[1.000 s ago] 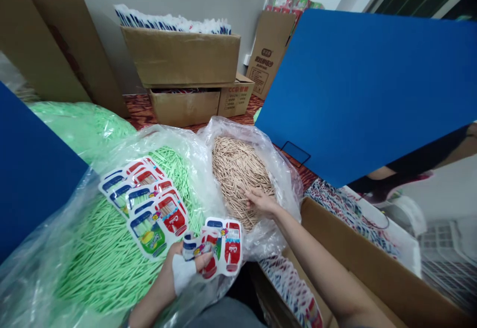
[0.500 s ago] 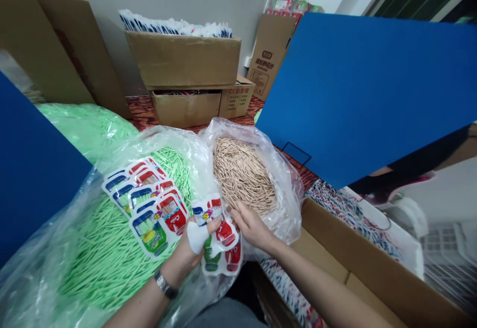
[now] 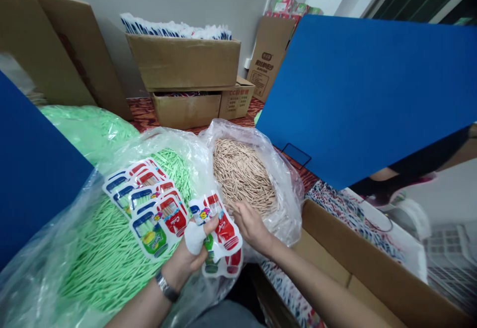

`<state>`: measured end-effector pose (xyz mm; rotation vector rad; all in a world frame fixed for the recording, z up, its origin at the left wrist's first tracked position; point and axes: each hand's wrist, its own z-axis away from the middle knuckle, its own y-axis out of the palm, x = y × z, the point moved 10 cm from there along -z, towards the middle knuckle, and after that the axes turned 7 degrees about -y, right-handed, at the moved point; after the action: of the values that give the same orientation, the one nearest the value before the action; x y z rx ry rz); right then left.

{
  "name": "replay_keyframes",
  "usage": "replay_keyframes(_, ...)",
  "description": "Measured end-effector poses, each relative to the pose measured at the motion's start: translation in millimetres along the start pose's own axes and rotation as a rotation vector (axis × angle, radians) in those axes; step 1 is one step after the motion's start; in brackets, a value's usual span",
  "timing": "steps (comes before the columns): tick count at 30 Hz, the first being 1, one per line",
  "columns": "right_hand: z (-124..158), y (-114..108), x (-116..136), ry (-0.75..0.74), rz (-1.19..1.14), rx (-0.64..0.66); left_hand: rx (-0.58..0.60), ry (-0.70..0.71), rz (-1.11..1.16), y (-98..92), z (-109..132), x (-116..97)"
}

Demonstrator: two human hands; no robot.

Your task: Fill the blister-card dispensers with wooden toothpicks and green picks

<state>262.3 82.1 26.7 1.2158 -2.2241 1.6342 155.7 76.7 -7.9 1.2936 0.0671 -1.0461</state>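
Observation:
My left hand (image 3: 194, 242), with a white wrap at the base of its thumb, is closed on a few printed plastic pouches (image 3: 226, 228), the top one showing a red cola bottle. My right hand (image 3: 250, 223) is just right of them, at the near edge of a clear bag of thin brown sticks (image 3: 242, 174). Its fingers are pinched together, seemingly on a few brown sticks; the fingertips are partly hidden. To the left, more bottle-print pouches (image 3: 154, 228) lie fanned out on a heap of thin green sticks (image 3: 108, 253) in a clear bag.
An open cardboard box (image 3: 357, 248) stands at my right, near many printed pouches. Behind the bags are stacked cartons (image 3: 182, 62), the upper one full of pouches. Blue panels (image 3: 365, 94) flank both sides. Another bag of green sticks (image 3: 89, 126) lies back left.
The top pouch in my left hand has turned, and more of its red side shows. My right hand has shifted slightly right, its fingers a little farther from the pouches.

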Motion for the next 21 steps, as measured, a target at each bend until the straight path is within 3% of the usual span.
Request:
replay_keyframes(5,9,28,-7,-0.026,0.083,0.232,0.027,0.039,-0.060,1.3,-5,-10)
replay_keyframes(9,8,31,-15,0.020,-0.008,0.385,-0.027,0.086,-0.148,-11.7,-3,-16)
replay_keyframes(11,5,22,-24,0.105,-0.108,0.348,-0.107,0.126,-0.210,-24.4,0,-22)
replay_keyframes(14,1,11,-39,0.298,-0.428,0.184,-0.161,0.130,-0.343,-37.8,5,-25)
replay_keyframes(18,-4,21,-40,0.468,-0.927,0.041,-0.158,0.119,-0.518,-46.0,9,-21)
replay_keyframes(21,-8,30,-37,0.548,-1.138,0.021,-0.198,0.124,-0.549,-50.1,11,-18)
